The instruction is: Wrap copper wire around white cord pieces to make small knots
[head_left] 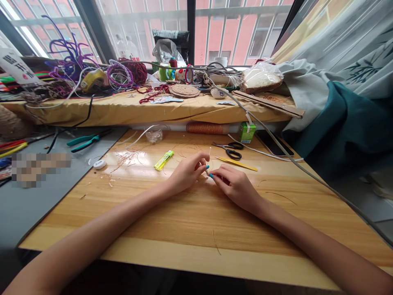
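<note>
My left hand [190,169] is closed in a pinch above the wooden table [172,229], around a small, thin pale piece [206,172]. From the right, my right hand [235,184] pinches at the lower end of the same piece, its fingertips almost touching those of the left. What the piece is cannot be made out. Black-handled scissors [233,152] and yellow tweezers [238,163] lie just beyond my right hand. To the left of my left hand rests a yellow-green lighter [163,160].
Teal-handled pliers [84,141] lie on the grey surface at left. At the table's back stand a clear jar [154,135], an orange thread roll [205,128] and a green box [247,132], beside a phone [272,143]. A grey cable [276,141] crosses the right side.
</note>
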Demonstrator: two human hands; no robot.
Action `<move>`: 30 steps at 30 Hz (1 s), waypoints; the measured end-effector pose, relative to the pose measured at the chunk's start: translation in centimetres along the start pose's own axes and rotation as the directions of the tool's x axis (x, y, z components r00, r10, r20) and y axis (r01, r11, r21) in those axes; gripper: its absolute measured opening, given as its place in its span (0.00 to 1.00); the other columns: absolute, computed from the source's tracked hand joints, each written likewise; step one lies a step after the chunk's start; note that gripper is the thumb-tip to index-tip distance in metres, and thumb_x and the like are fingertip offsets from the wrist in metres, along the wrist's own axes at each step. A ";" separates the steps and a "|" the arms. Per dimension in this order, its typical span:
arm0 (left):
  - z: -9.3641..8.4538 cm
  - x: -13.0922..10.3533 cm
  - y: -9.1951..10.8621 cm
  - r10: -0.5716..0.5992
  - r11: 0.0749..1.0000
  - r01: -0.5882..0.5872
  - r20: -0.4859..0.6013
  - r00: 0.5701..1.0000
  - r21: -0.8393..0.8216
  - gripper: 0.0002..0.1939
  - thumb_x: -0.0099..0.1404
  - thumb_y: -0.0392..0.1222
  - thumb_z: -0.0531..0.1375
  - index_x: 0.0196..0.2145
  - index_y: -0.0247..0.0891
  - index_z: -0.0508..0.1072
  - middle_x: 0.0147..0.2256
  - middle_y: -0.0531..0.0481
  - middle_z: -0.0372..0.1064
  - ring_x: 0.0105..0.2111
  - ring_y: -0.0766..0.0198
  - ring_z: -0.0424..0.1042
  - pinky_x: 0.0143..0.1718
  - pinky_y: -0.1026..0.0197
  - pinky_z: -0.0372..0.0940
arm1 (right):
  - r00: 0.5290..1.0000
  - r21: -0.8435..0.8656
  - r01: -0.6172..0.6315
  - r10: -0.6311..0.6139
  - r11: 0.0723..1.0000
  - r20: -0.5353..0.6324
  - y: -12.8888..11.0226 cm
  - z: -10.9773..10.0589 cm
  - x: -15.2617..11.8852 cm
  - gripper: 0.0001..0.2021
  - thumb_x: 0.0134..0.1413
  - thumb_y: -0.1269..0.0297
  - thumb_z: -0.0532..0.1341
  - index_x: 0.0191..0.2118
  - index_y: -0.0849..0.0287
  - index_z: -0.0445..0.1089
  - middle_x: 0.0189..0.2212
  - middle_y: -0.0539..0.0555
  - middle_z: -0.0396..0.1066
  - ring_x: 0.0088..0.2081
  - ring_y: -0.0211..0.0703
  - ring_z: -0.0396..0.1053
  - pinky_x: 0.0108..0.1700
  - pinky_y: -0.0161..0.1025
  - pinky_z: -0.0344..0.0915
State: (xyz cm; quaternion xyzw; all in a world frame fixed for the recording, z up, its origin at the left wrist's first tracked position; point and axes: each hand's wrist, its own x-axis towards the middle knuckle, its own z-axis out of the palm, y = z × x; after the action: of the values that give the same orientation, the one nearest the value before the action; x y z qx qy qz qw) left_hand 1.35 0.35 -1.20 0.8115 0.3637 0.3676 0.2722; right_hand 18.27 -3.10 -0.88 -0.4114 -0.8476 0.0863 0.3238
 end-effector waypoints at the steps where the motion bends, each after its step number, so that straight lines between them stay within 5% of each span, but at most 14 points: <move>1: 0.0 0.0 0.1 -0.002 1.000 0.002 -0.004 1.000 0.007 0.08 0.59 0.36 0.51 0.38 0.40 0.60 0.26 0.56 0.62 0.24 0.73 0.60 0.27 0.69 0.56 | 1.000 -0.023 0.009 -0.009 1.000 0.007 -0.1 0.0 -0.1 0.09 0.53 0.70 0.51 0.32 0.62 0.69 0.27 0.53 0.67 0.27 0.36 0.62 0.30 0.33 0.59; 7: 0.0 0.2 0.1 -0.089 0.991 0.082 -0.069 0.994 -0.105 0.21 0.57 0.34 0.53 0.49 0.39 0.56 0.28 0.55 0.64 0.26 0.71 0.61 0.31 0.67 0.56 | 0.996 -0.112 0.080 -0.076 0.990 0.040 -0.3 0.2 -0.4 0.10 0.53 0.70 0.50 0.35 0.62 0.69 0.29 0.55 0.70 0.28 0.38 0.65 0.30 0.34 0.60; 12: 0.2 0.3 0.4 -0.243 0.943 0.221 -0.063 0.968 -0.249 0.09 0.56 0.39 0.55 0.36 0.35 0.69 0.30 0.52 0.67 0.28 0.70 0.60 0.32 0.66 0.56 | 0.997 -0.103 0.077 -0.078 0.992 0.002 -0.2 0.3 -0.5 0.10 0.53 0.70 0.51 0.35 0.62 0.70 0.31 0.55 0.73 0.31 0.40 0.69 0.32 0.34 0.62; 18: 0.6 0.1 1.4 -0.374 0.772 0.278 -0.055 0.926 -0.572 0.09 0.51 0.41 0.59 0.30 0.34 0.68 0.28 0.53 0.66 0.29 0.70 0.62 0.33 0.67 0.57 | 0.998 -0.128 0.066 -0.064 0.990 0.019 0.0 0.4 -0.7 0.11 0.53 0.69 0.51 0.35 0.60 0.71 0.31 0.55 0.74 0.29 0.39 0.70 0.32 0.33 0.62; 22: 0.7 0.1 1.5 -0.452 0.667 0.317 -0.027 0.892 -0.674 0.10 0.50 0.41 0.59 0.30 0.34 0.68 0.27 0.53 0.66 0.23 0.74 0.59 0.24 0.70 0.54 | 0.998 -0.157 0.061 -0.066 0.986 -0.023 0.1 0.4 -0.6 0.12 0.54 0.68 0.50 0.35 0.59 0.71 0.32 0.54 0.74 0.31 0.39 0.70 0.33 0.33 0.61; 30: 0.8 0.0 1.7 -0.406 0.537 0.357 0.136 0.903 -0.764 0.11 0.49 0.43 0.61 0.29 0.34 0.68 0.22 0.55 0.61 0.18 0.77 0.52 0.18 0.70 0.46 | 0.997 -0.276 0.054 -0.066 0.960 -0.034 0.4 0.0 -0.2 0.15 0.56 0.64 0.48 0.34 0.60 0.72 0.23 0.53 0.70 0.24 0.36 0.64 0.27 0.32 0.55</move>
State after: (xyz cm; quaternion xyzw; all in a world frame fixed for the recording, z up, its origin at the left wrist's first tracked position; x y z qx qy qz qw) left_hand 2.66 -0.79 -0.48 0.5045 0.3456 0.4422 0.6562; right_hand 18.65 -2.97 -1.16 -0.4280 -0.8565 -0.0508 0.2840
